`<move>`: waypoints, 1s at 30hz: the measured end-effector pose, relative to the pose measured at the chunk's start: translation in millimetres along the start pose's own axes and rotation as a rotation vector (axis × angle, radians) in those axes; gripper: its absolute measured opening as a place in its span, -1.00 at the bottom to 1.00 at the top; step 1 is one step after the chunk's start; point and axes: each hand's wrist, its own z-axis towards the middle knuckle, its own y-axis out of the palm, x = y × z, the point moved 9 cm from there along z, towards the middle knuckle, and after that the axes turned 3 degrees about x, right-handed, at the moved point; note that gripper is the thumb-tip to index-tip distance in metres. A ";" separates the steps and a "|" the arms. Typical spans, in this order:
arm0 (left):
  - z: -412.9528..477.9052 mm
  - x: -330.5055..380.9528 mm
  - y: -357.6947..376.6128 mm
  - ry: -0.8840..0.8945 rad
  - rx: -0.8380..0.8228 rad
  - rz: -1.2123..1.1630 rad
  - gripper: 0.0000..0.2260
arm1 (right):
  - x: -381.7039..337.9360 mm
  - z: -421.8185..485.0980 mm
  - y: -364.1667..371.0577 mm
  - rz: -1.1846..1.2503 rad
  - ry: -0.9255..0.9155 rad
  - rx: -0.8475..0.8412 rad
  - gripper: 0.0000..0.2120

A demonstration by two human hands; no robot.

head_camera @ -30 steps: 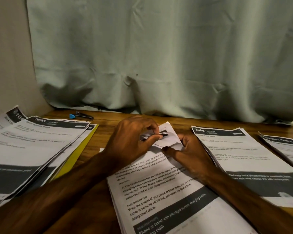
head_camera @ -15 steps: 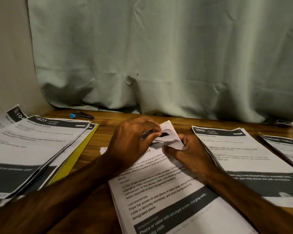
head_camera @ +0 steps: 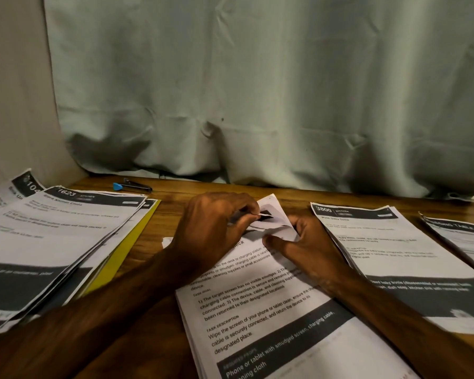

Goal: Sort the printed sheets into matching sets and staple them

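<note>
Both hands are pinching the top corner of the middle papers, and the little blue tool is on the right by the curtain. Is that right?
No. The head view shows the little blue tool on the left by the curtain, not the right. The left hand and right hand do pinch the top corner of the middle papers.

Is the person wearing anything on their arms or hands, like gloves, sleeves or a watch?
No. The left hand and right hand are bare: no gloves, rings or watch show. Both forearms are uncovered as far as the picture's bottom edge, with no sleeve in view.
</note>
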 end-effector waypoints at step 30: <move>0.6 -12.9 18.1 -0.068 -0.160 -0.043 -0.89 | -7.7 1.0 -2.7 0.337 0.017 0.004 -0.66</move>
